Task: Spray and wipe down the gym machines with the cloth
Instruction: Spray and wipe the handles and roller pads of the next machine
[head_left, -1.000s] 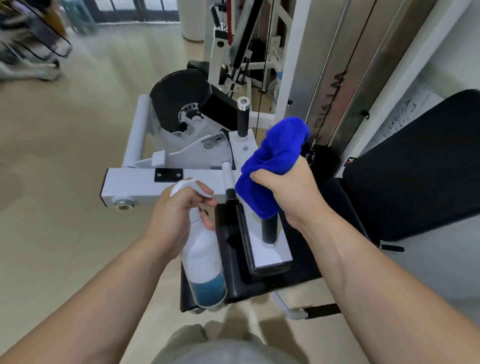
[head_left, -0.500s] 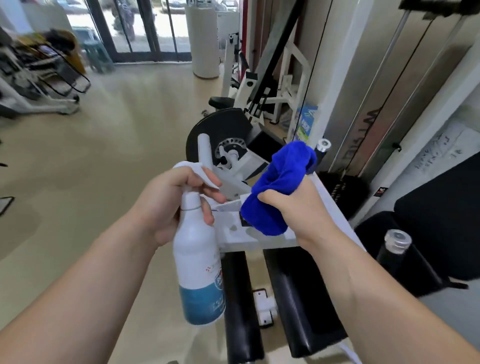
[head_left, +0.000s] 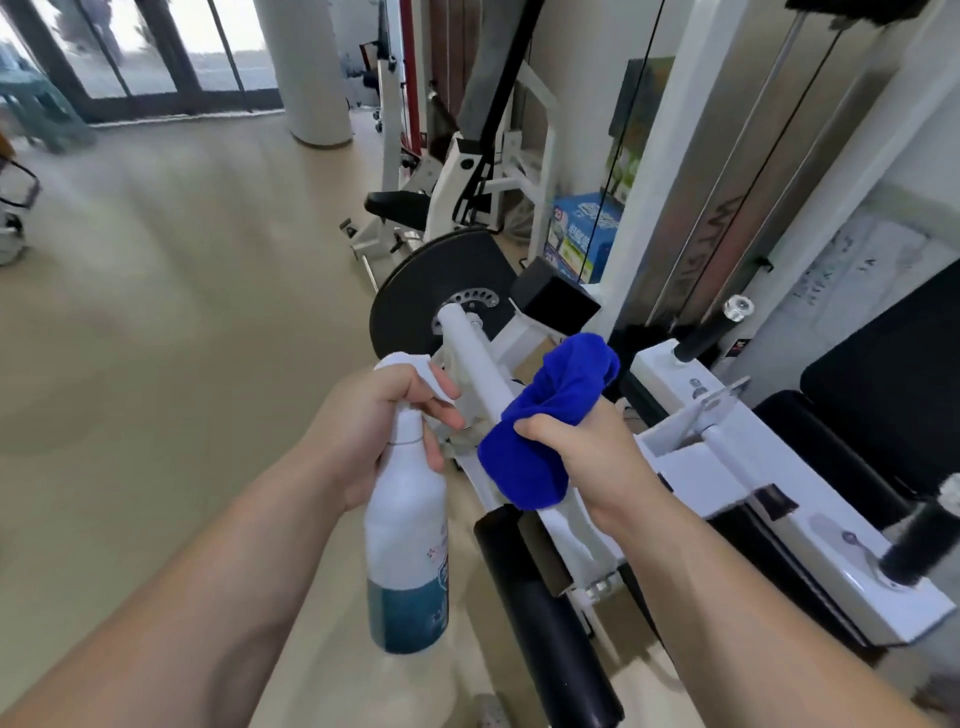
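Your left fingers (head_left: 441, 413) grip the spray bottle (head_left: 405, 540), 1 on its trigger; your right hand (head_left: 587, 457) clutches the blue cloth (head_left: 550, 415) over the machine's white lever arm (head_left: 470, 353). Spraying seems next: aim there.

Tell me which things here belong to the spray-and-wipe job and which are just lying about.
For the job: spray bottle, gripped by the left hand; blue cloth, bunched in the right hand; white machine frame.
Lying about: blue carton; round pillar.
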